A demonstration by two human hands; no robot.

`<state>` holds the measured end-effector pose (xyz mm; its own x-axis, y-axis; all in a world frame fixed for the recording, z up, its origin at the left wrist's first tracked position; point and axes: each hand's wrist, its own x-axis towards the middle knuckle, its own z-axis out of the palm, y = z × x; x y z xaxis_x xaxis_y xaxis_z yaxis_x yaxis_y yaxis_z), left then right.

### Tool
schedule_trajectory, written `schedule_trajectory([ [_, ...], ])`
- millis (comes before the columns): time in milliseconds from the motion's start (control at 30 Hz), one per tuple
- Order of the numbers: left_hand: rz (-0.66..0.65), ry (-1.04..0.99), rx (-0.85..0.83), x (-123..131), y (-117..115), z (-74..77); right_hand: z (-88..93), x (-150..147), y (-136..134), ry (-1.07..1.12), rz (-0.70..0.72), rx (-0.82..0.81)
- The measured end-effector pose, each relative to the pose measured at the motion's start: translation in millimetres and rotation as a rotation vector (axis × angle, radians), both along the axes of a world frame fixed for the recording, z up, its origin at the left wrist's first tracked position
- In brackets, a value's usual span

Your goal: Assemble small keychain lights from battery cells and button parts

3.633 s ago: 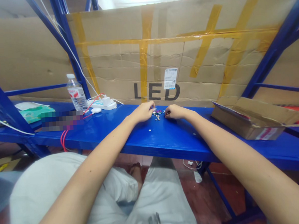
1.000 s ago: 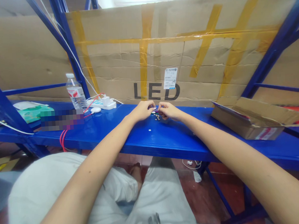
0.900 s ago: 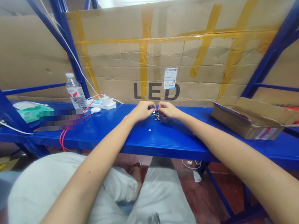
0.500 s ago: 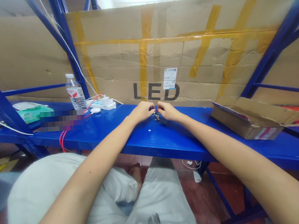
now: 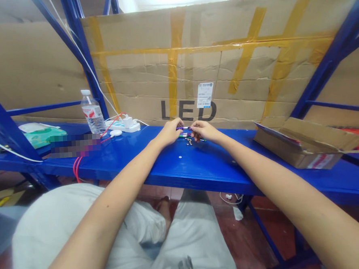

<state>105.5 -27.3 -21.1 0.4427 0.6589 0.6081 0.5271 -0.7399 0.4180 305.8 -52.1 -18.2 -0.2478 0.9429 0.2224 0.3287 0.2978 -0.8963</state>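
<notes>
My left hand (image 5: 171, 131) and my right hand (image 5: 202, 130) meet over the blue shelf (image 5: 181, 162), a little above its surface. Both pinch the ends of a thin purple stick-like piece (image 5: 184, 128) held level between them. Just below the hands lies a small heap of tiny metal parts and coloured pieces (image 5: 190, 139). One lone small part (image 5: 180, 156) sits nearer to me on the shelf.
A water bottle (image 5: 92, 113), a white power strip (image 5: 123, 124) with red wires and a white puck stand at the left. An open cardboard box (image 5: 301, 141) lies at the right. A big taped "LED" carton (image 5: 211, 59) forms the back wall. My knees are below the shelf.
My hands have come together from slightly apart and risen a little off the heap, with the purple piece now stretched between their fingertips.
</notes>
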Motion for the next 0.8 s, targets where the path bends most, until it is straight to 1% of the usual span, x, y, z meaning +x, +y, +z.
schedule_trajectory([
  [67, -0.009, -0.021, -0.009, 0, 1, 0.2, 0.2, 2, 1, 0.052, 0.026, -0.055],
  [133, -0.017, -0.023, -0.013, 1, 2, 1.4, -0.2, 4, 4, 0.063, 0.039, -0.071],
  [267, -0.052, -0.006, 0.022, 3, 0, 5.1, -1.5, 5, 9, 0.02, 0.024, 0.035],
  [367, -0.157, -0.101, -0.009, 4, -5, 6.7, -1.3, 5, 9, 0.023, 0.03, 0.107],
  [433, -0.246, -0.169, -0.063, 4, -9, 7.0, -0.2, 3, 6, 0.044, 0.073, 0.136],
  [500, -0.306, -0.197, -0.109, 5, -11, 7.2, 1.1, 0, 0, 0.083, 0.149, 0.102],
  [567, -0.338, -0.21, -0.13, 5, -11, 7.8, 2.4, -3, -6, 0.139, 0.23, 0.005],
  [633, -0.353, -0.238, -0.132, 7, -11, 9.4, 3.2, -5, -10, 0.205, 0.274, -0.076],
  [700, -0.361, -0.317, -0.168, 8, -10, 12.8, 3.5, -6, -12, 0.231, 0.272, -0.109],
  [800, -0.362, -0.448, -0.332, 5, -10, 20.5, 3.2, -9, -13, 0.18, 0.212, -0.079],
])
